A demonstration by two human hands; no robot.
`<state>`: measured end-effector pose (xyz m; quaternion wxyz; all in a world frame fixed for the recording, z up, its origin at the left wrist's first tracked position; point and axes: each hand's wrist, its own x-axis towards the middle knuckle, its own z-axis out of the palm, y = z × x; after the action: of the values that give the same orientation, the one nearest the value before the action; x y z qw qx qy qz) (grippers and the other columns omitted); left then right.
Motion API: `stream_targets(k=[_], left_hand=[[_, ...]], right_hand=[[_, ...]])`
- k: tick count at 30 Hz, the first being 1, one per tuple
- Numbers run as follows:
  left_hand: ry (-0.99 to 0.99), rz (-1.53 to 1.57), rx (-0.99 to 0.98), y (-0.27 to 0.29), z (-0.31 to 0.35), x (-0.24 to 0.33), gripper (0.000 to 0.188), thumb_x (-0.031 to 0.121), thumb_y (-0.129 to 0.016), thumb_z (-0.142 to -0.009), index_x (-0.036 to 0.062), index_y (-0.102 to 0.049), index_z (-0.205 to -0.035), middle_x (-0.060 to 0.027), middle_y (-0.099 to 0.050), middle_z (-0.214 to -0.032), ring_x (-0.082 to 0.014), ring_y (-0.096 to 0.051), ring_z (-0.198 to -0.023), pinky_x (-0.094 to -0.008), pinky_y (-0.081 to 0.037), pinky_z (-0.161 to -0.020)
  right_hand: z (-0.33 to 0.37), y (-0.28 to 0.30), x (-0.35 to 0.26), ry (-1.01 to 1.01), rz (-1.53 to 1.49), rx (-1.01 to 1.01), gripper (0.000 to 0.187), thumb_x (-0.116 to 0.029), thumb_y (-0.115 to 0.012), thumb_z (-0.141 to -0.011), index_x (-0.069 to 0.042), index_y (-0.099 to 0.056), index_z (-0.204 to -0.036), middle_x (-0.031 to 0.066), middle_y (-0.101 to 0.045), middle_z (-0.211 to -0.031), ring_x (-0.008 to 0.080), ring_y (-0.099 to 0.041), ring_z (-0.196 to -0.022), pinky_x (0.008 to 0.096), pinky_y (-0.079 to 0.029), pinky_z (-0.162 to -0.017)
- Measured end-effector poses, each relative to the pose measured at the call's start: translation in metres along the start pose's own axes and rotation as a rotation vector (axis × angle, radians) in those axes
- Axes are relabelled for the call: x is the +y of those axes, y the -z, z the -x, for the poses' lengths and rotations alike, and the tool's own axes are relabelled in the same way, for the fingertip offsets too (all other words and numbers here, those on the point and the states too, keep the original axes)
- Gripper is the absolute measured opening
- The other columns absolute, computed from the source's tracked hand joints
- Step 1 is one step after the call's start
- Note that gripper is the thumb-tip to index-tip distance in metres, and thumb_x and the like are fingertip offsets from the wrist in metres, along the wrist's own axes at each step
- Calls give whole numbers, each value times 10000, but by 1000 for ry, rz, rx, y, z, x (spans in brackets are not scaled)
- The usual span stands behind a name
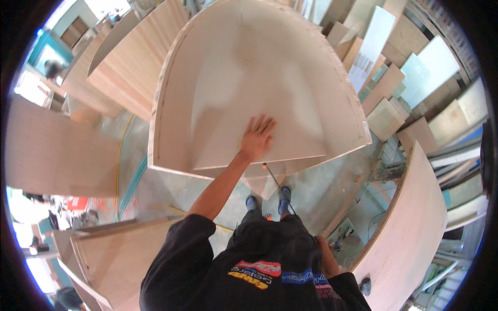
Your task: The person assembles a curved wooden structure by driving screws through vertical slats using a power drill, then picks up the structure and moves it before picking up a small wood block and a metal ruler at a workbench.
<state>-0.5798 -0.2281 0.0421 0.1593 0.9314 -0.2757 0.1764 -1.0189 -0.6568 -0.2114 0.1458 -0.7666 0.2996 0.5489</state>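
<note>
The left hand [257, 141] is spread palm down over the near part of the pale inner panel [293, 132] of a wooden box [174, 119], its fingers slightly apart and pointing away from the wearer; it appears to rest on the surface and grips nothing. The box stands directly ahead, open toward the viewer, its two curved sides converging at the far end. The right hand [321, 242] is beside the hip, largely concealed; whether it is spread, closed or holding something cannot be told. A thin dark rod [276, 179] with an orange-and-black tip slants from the box's near edge past the slippers [285, 194] on the grey floor [316, 179]. Curved shells [140, 65] stand to the left near a yellow cable [122, 150], and boards [378, 41] lean at the upper right.
</note>
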Motion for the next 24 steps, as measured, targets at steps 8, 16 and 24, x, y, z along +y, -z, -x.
stream_targets(k=[8,16,24], left_hand=[[117,115,158,44,-62,8,488,162,-511,-857,20,-467,-1321,-160,-441,-1411,-340,-336,-1370,-510,-229,-1149],[333,-30,39,-18,-2,-25,585,297,-473,-899,18,-374,-1403,-152,-344,-1487,-330,-270,-1400,-494,-201,-1162],[516,-96,51,-23,9,-10,580,338,-467,-923,40,-384,-1413,-147,-348,-1493,-346,-279,-1400,-505,-209,-1152]], right_hand=[[22,14,-2,-20,47,-23,301,-319,-649,-799,-119,-695,-1020,118,-656,-1123,273,-645,-1002,457,-481,-847],[35,36,-19,-18,127,-22,296,-310,-642,-805,-129,-687,-1035,112,-648,-1140,275,-638,-1013,471,-472,-861],[34,66,-7,-29,214,-30,293,-302,-635,-810,-139,-679,-1050,106,-640,-1156,278,-630,-1025,485,-463,-875]])
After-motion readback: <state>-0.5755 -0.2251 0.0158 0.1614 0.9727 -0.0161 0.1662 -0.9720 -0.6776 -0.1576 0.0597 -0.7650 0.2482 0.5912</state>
